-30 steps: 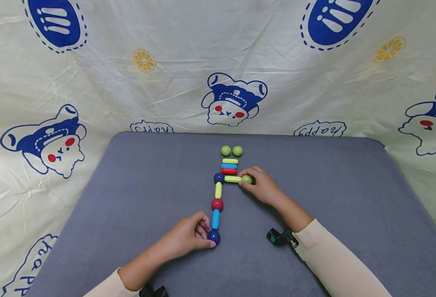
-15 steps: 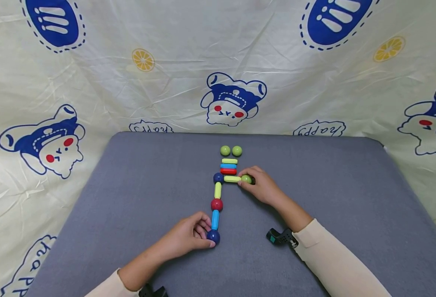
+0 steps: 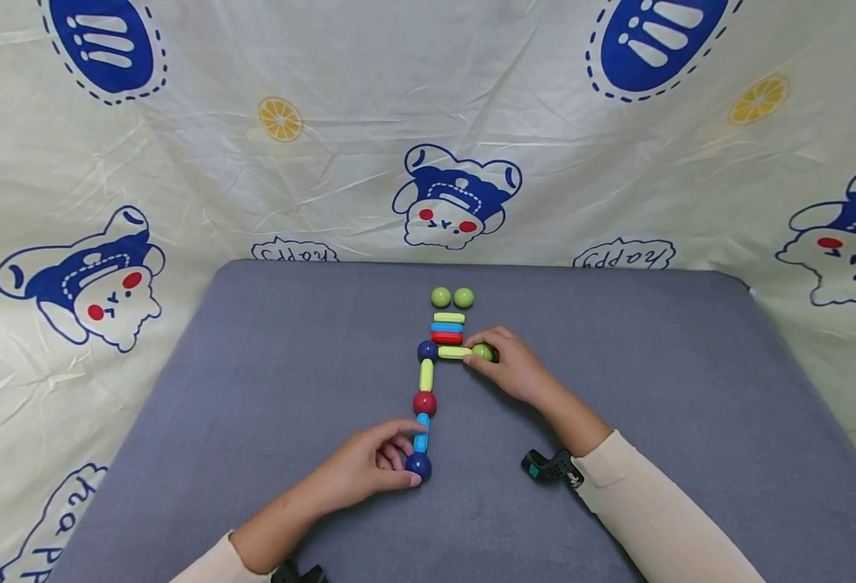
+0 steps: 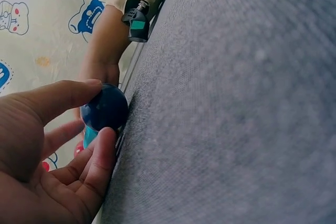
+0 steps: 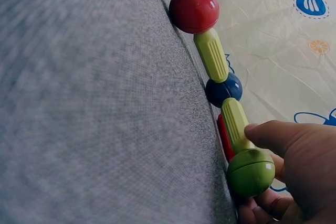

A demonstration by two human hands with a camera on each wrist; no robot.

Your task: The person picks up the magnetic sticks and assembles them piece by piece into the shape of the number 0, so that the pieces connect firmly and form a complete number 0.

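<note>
Barely changed from a second ago: left hand [image 3: 369, 465] lifts its forefinger onto the blue rod [image 3: 421, 433], still pinching the navy ball [image 3: 419, 465] at 6 o'clock. Right hand [image 3: 511, 368] keeps pinching the green ball [image 3: 482, 352] on the counter [image 3: 653, 389]. Chain holds steady.

Head view looks down from above — both wrist views skim the grey mat [image 3: 267, 380] close-up, sharing the bead chain [image 3: 425, 376].

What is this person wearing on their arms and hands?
Both hands, the left hand and the right hand, are bare: no gloves or rings show. Each arm has a long cream sleeve ending short of the wrist. A small black device with a teal patch sits at the right wrist; a similar black one peeks out by the left sleeve.
</note>
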